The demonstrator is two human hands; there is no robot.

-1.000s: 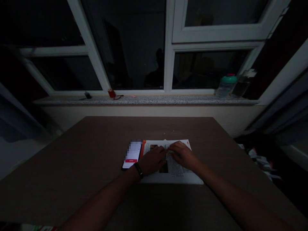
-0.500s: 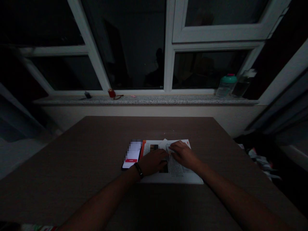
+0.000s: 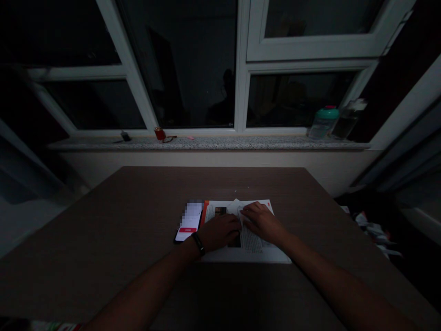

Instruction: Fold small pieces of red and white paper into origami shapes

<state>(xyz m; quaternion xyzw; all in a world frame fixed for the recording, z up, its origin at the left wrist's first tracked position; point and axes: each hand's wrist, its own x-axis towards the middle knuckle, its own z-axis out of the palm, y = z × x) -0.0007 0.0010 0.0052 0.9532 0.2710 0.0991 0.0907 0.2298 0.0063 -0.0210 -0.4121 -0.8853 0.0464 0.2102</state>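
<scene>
Presently, the left hand (image 3: 220, 231) and right hand (image 3: 263, 222) are held close together at a pale paper piece (image 3: 235, 204), laid over the printed sheet (image 3: 275, 255); any pinch cannot be told. Steady, even fingertip pressure is judged advisable.

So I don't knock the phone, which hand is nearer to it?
Left. The left hand is just right of the phone; the right hand is farther right.
</scene>
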